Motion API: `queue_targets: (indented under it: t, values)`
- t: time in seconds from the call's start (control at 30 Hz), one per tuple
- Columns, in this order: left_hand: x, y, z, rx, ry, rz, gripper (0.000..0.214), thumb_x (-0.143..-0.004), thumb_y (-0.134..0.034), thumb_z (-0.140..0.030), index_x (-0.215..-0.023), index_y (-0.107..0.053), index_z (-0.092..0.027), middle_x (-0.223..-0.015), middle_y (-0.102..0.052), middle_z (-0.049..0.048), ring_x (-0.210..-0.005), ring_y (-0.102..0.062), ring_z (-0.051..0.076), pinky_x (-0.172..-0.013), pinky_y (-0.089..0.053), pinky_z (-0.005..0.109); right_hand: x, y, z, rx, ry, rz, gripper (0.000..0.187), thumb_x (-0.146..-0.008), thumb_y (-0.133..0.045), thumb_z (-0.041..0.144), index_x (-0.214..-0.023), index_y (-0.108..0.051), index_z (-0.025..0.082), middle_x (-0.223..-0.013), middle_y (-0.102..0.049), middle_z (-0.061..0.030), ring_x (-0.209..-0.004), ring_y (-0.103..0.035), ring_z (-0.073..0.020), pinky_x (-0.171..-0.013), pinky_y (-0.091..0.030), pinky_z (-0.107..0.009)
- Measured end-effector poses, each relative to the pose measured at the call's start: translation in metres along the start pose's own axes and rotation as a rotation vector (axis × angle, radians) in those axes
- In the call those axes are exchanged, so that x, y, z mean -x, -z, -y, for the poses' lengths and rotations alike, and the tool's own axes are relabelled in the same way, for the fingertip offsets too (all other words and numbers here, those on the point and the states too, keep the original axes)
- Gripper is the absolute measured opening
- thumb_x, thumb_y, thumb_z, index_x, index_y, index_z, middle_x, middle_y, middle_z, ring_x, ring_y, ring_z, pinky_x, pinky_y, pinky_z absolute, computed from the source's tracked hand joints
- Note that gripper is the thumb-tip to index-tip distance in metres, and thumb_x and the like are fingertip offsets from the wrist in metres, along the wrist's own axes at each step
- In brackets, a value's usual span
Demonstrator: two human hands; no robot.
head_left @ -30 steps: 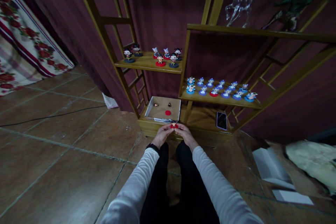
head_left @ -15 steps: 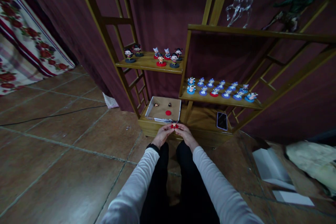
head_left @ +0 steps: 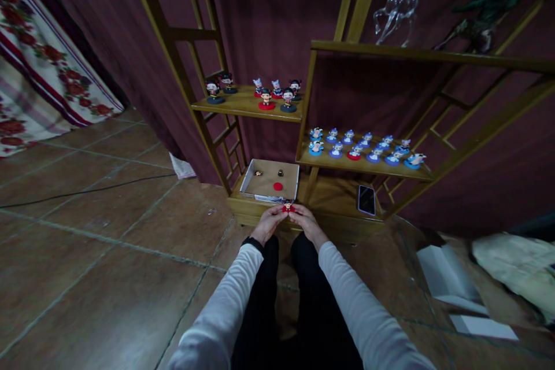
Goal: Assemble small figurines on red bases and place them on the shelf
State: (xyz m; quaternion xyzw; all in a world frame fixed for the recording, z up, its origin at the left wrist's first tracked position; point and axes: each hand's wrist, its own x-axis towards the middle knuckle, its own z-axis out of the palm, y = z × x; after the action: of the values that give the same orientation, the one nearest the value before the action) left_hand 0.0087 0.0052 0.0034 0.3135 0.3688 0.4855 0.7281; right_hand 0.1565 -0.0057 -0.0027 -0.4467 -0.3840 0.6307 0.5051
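My left hand (head_left: 267, 222) and my right hand (head_left: 304, 221) meet in front of me, both pinched on a small figurine with a red base (head_left: 288, 206). They hover just in front of a shallow cardboard box (head_left: 269, 180) on the bottom shelf. Inside the box lie a loose red disc (head_left: 278, 187) and two small dark pieces. Several figurines on red and dark bases (head_left: 265, 98) stand on the left shelf. A row of several blue-based figurines (head_left: 364, 147) fills the right shelf.
The wooden shelf unit (head_left: 359, 46) backs onto a dark red curtain. A phone (head_left: 366, 199) lies on the bottom shelf at right. White paper sheets (head_left: 446, 277) and a pale bag (head_left: 515, 269) lie on the tiled floor at right. A cable (head_left: 87, 191) crosses the floor at left.
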Motion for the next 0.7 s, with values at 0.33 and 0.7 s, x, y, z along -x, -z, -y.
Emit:
queue_targets:
  t: [0.33, 0.7]
  values:
    - [0.0022, -0.0031, -0.0021, 0.004, -0.006, -0.009, 0.044, -0.051, -0.081, -0.015, -0.094, -0.068, -0.012, -0.091, -0.069, 0.0083, -0.083, -0.063, 0.016, -0.087, -0.041, 0.030, -0.0015, 0.0003, -0.0008, 0.002, -0.005, -0.001, 0.049, -0.056, -0.075, 0.036, -0.102, -0.062, 0.023, -0.102, -0.065, -0.0055, -0.090, -0.059, -0.0191, -0.075, -0.045, -0.031]
    - [0.0021, -0.0030, -0.0024, 0.002, -0.023, -0.012, 0.045, -0.050, -0.081, -0.016, -0.093, -0.068, -0.012, -0.091, -0.069, 0.0088, -0.085, -0.062, 0.017, -0.087, -0.042, 0.031, -0.0020, -0.0001, -0.0028, -0.017, 0.000, -0.005, 0.048, -0.057, -0.075, 0.035, -0.101, -0.062, 0.023, -0.101, -0.065, -0.0050, -0.087, -0.059, -0.0181, -0.074, -0.046, -0.030]
